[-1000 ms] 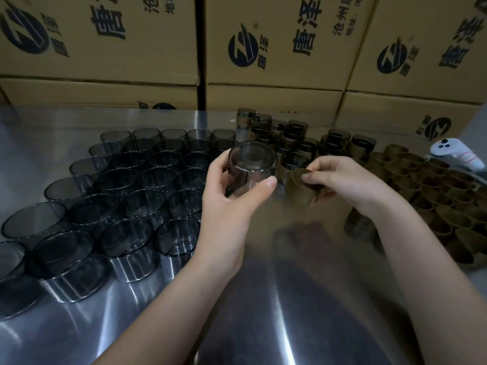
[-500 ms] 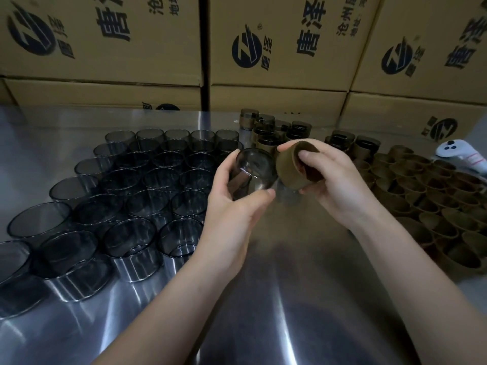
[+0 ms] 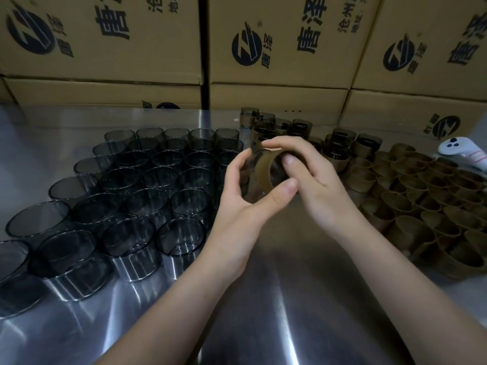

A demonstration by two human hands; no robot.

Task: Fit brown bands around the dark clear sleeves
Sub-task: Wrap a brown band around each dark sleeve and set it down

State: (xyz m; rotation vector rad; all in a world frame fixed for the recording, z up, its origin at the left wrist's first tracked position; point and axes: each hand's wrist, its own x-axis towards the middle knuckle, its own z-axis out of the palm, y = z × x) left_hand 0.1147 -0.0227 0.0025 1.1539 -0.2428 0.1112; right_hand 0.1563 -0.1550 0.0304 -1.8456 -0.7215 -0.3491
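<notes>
Cartons (image 3: 276,40) printed 唐泽 stand at 12 o'clock; left hand (image 3: 245,206) grips the dark sleeve (image 3: 253,160), right hand (image 3: 319,185) pinches the brown band (image 3: 264,175) on it.

One view only, worn on the head, looks forward and down over a steel table (image 3: 276,299). It sits close: both forearms cross the bottom edge, and the left hand (image 3: 237,209) and right hand (image 3: 324,191) meet just above mid-frame. Left of the hands the view takes in rows of sleeves (image 3: 131,180); right of them, bands (image 3: 427,206); beyond them, boxes (image 3: 290,48) fill the top. The lens is wide, so the box edges lean and things near the side edges stretch.
</notes>
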